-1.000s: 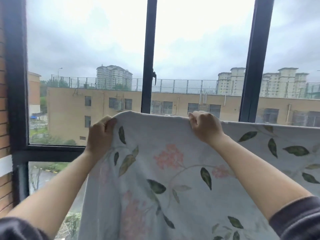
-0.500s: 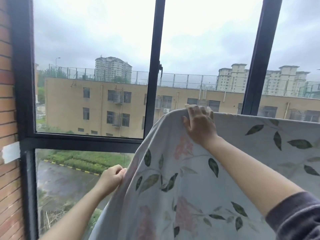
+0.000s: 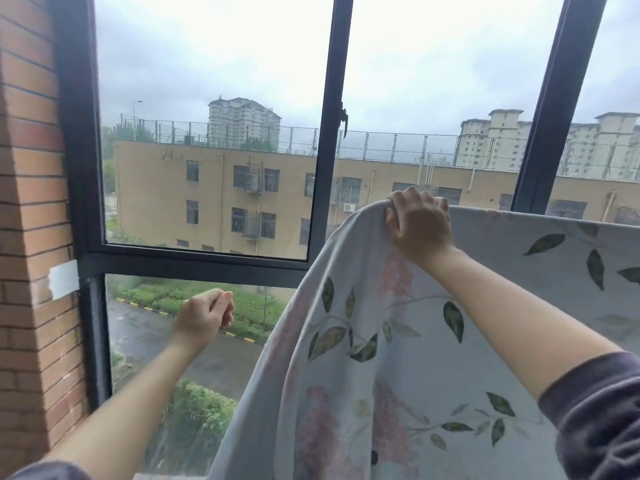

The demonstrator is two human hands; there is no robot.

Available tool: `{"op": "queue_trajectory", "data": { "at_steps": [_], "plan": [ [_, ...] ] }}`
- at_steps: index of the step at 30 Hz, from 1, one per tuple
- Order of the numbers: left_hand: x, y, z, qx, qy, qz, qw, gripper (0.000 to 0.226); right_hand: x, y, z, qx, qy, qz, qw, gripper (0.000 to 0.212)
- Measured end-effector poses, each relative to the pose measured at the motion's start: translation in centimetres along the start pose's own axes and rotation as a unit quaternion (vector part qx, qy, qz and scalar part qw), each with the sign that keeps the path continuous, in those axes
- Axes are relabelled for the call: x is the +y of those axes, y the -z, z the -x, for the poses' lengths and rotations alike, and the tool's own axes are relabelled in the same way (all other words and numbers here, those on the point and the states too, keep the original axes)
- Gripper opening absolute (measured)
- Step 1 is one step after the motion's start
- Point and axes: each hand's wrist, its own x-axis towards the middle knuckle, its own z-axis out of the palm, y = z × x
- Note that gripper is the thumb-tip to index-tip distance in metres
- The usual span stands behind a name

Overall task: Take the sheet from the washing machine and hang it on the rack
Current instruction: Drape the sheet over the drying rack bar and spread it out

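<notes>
Window [image 3: 194, 261] behind floral sheet [image 3: 398, 358]

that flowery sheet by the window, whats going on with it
A person is hanging the sheet in front of a big window. The right hand grips its top edge, which runs level to the right as if laid over a rail, though no rack can be seen. The left hand is loosely curled, lower down and clear of the cloth, holding nothing. The sheet's left end droops steeply from the right hand.
</notes>
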Motion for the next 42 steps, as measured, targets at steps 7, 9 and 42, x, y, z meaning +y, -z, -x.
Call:
{"op": "queue_trajectory", "data": {
  "at_steps": [7, 9, 42],
  "plan": [
    [3.9, -5.6, 2.7, -0.084, -0.023, -0.053, 0.995, 0.008, -1.1, 0.0, -0.1, -0.001, -0.012, -0.017, 1.0, 0.026],
    [3.9, -4.3, 1.5, 0.018, -0.006, -0.046, 0.999, 0.014, -0.8, 0.3, 0.1, 0.006, -0.011, -0.025, 1.0, 0.028],
    [16.6, -8.4, -8.6, 0.023, -0.041, -0.007, 0.999, 0.023, 11.8, 1.9, 1.5, -0.026, -0.161, 0.032, 0.986, 0.048]
  ]
}}
